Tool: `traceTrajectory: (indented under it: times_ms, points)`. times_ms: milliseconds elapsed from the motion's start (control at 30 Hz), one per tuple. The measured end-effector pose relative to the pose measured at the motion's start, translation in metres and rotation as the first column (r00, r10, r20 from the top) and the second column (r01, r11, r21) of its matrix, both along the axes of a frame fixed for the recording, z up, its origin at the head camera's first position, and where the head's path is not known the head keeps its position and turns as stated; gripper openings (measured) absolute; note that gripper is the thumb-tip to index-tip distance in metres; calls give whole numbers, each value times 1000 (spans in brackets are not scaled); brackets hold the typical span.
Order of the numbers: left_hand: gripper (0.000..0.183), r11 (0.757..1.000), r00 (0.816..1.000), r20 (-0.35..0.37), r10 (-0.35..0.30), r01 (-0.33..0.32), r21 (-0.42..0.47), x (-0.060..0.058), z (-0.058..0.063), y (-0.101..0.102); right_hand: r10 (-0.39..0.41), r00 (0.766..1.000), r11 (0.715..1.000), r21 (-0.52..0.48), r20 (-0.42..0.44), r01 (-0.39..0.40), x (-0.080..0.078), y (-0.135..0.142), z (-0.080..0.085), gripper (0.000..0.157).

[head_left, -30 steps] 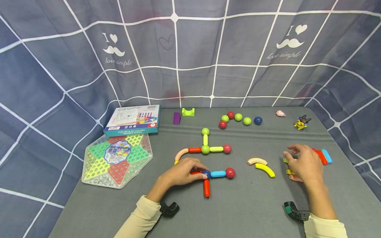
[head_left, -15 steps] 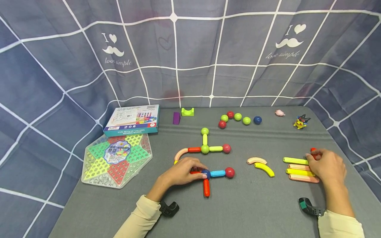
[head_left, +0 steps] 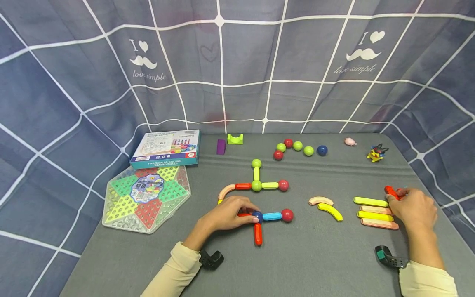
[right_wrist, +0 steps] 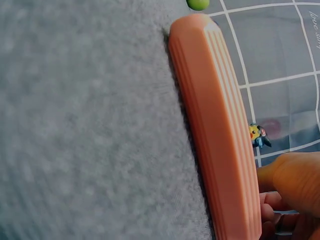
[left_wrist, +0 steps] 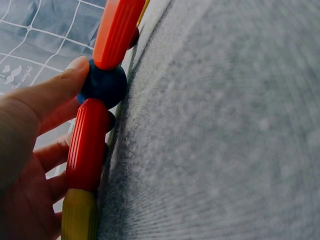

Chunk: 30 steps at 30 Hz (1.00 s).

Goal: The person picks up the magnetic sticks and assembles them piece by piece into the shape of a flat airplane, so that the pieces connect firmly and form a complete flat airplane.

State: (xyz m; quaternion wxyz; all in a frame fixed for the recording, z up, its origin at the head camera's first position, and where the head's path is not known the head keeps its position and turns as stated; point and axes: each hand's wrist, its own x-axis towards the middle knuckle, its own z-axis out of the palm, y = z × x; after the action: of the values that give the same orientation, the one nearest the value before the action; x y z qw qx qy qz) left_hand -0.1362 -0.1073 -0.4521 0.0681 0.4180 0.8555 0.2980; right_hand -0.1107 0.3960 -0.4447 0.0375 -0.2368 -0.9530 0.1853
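Observation:
In the head view my left hand [head_left: 233,214] pinches a blue magnetic ball [left_wrist: 106,86] between thumb and fingers. Red magnetic sticks [head_left: 257,234] and a blue stick [head_left: 272,216] join to that ball. At the blue stick's far end sits a red ball [head_left: 287,215]. In the left wrist view a yellow piece [left_wrist: 79,215] follows one red stick. My right hand [head_left: 415,208] holds a red stick [head_left: 391,192] by its end, beyond a row of yellow and peach sticks [head_left: 375,215]. The right wrist view shows a peach stick [right_wrist: 215,125] close up; the held stick is hidden there.
Behind the left hand lies a joined shape with a green ball [head_left: 256,186] at its centre. A yellow curved stick [head_left: 330,212] lies mid-right beside a peach one. Loose balls [head_left: 297,146], small figures [head_left: 376,153], a box [head_left: 165,150] and a hexagonal game board [head_left: 146,200] stand farther back.
My right hand has moved right, off the row of sticks, to the red stick, which it now holds with its end tilted out. The left hand stays on the blue ball.

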Motion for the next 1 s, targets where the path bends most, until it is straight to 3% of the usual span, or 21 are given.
traceTrajectory:
  times_ms: [267, 467, 700, 900, 1000]
  points:
    - [30, 1000, 1000, 19, 3, -3, -11, 0, -1, 0, 43, 999, 999, -9, -9, -43, 2, -5, 3, 44]
    - [29, 1000, 1000, 20, 4, -4, -3, -1, -1, 0, 127, 984, 992, -5, -126, -129, 7, -25, 11, 45]
    - [29, 1000, 1000, 10, 6, -6, -3, -2, -1, -2, 296, 909, 951, -1, -295, -310, 19, -79, 19, 30]
    - [30, 1000, 1000, 6, 7, -7, -6, -2, -2, -2, 443, 821, 883, 18, -361, -469, 25, -128, 11, 22]
    - [30, 1000, 1000, 2, 10, -10, -7, -1, -3, -1, 485, 798, 857, 12, -358, -516, 22, -142, 7, 19]
